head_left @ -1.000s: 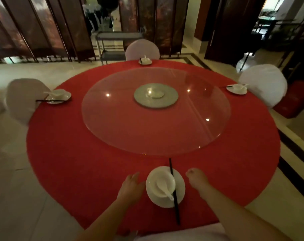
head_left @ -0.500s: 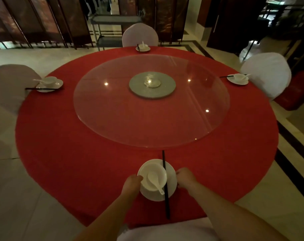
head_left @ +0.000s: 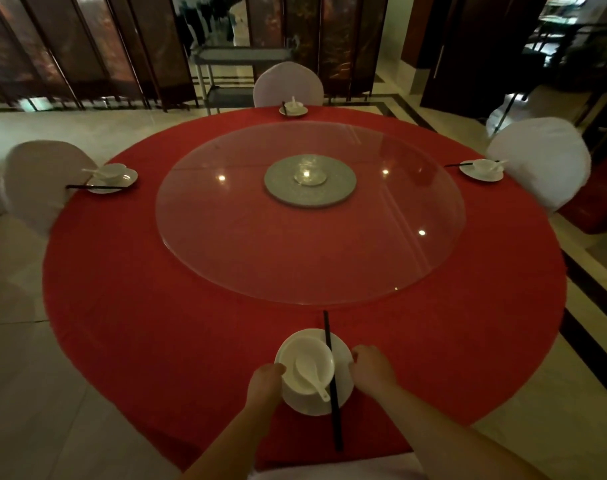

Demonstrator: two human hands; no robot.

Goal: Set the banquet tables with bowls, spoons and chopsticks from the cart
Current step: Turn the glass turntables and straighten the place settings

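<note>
Bowls, spoons and chopsticks are what we are laying out, and the setting between our hands looks complete: a white bowl point(head_left: 307, 363) sits on its plate point(head_left: 343, 355), a white spoon point(head_left: 310, 374) lies inside it with the handle pointing back toward us, and a pair of black chopsticks point(head_left: 331, 379) runs across the plate's right side, just inside our right hand and reaching past the plate both toward us and toward the glass turntable point(head_left: 310, 216). Our left hand point(head_left: 264, 384) curls against the plate's left edge and our right hand point(head_left: 371, 368) against its right edge; both appear to touch or lightly pinch the rim, as if nudging it square, though we cannot tell how firmly either one grips. Neither hand carries a loose piece.

Beyond our hands, on the red table point(head_left: 156, 323), three more settings stand ready: one far ahead across the turntable point(head_left: 293, 108), one well off to the left point(head_left: 109, 176) and one well off to the right point(head_left: 482, 168), each showing bowl, spoon and dark chopsticks on a plate. Each sits before a white-covered chair. So we judge this table set at all four visible places, with only the final straightening of the near one left. The cart point(head_left: 239, 74) stands past the far chair; whether other tables wait we cannot see
</note>
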